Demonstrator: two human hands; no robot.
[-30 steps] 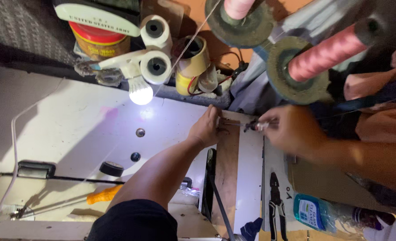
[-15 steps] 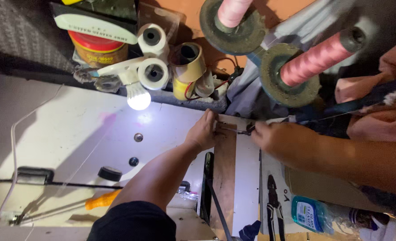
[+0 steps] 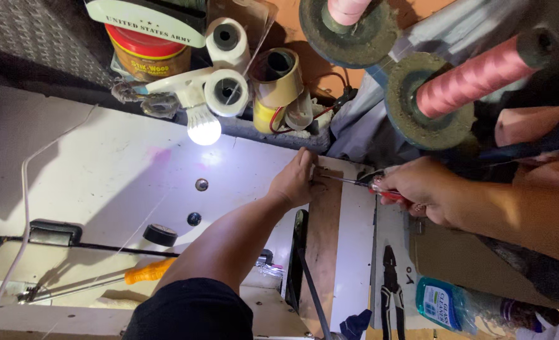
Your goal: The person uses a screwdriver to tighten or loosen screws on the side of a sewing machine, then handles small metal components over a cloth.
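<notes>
My left hand (image 3: 295, 179) rests fingers-down on the end of a white sewing machine (image 3: 103, 182), at the top of a brown wooden panel (image 3: 322, 239). My right hand (image 3: 427, 192) grips a red-handled tool (image 3: 380, 187). Its thin metal shaft points left and its tip meets the spot under my left fingers. What the left fingers pinch is hidden.
A lit bulb (image 3: 204, 129) shines on the machine. Behind it stand tape rolls (image 3: 226, 91), a red can (image 3: 147, 50) and pink thread cones (image 3: 474, 75). Black pliers (image 3: 389, 283) and a blue bottle (image 3: 443, 305) lie at lower right, an orange-handled screwdriver (image 3: 147, 272) at lower left.
My right hand has drawn back slightly to the right, so more of the tool's shaft shows. My left hand stays on the same spot.
</notes>
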